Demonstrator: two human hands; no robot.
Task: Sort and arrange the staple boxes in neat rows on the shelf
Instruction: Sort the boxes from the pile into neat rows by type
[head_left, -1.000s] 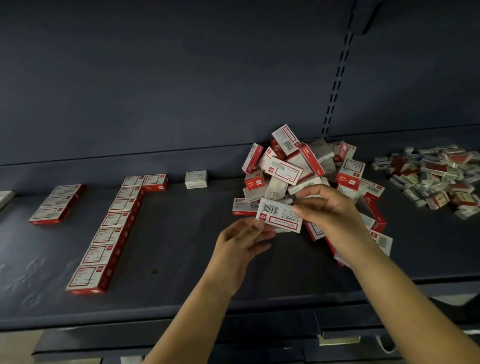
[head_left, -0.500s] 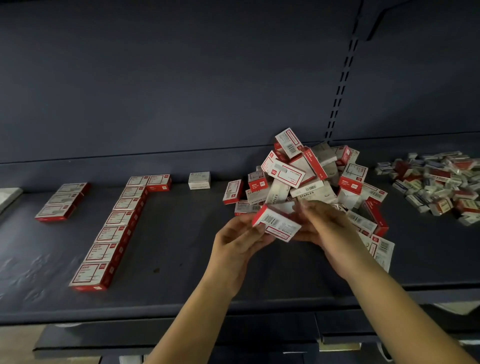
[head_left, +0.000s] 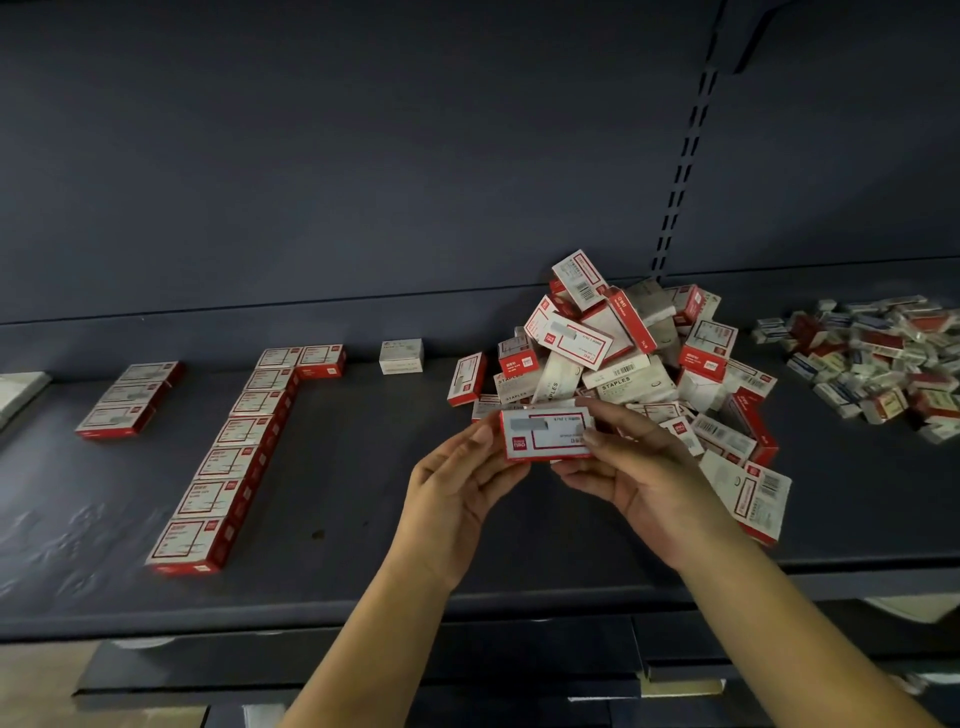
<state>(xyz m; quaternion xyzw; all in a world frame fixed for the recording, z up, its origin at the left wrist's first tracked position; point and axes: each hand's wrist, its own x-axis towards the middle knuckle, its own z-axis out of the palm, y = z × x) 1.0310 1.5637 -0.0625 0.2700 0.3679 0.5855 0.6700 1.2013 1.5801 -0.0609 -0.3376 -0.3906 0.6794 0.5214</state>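
A red and white staple box (head_left: 545, 434) is held level above the dark shelf (head_left: 363, 499), its printed face toward me. My left hand (head_left: 457, 493) grips its left end and my right hand (head_left: 634, 473) pinches its right end. Behind them lies a loose heap of staple boxes (head_left: 623, 353). To the left, a long row of red boxes (head_left: 239, 447) runs from the back toward the front edge, with two boxes turning right at its far end. A short row of three boxes (head_left: 130, 400) lies further left.
A single white box (head_left: 401, 356) stands near the back wall between the row and the heap. A second pile of smaller mixed boxes (head_left: 878, 358) covers the far right. A pale flat item (head_left: 18, 389) pokes in at the left edge. Lower shelves show below the front edge.
The held box has been turned from its barcode side to its printed front and now sits level between both hands. One box slid off the heap's left side and now stands apart.
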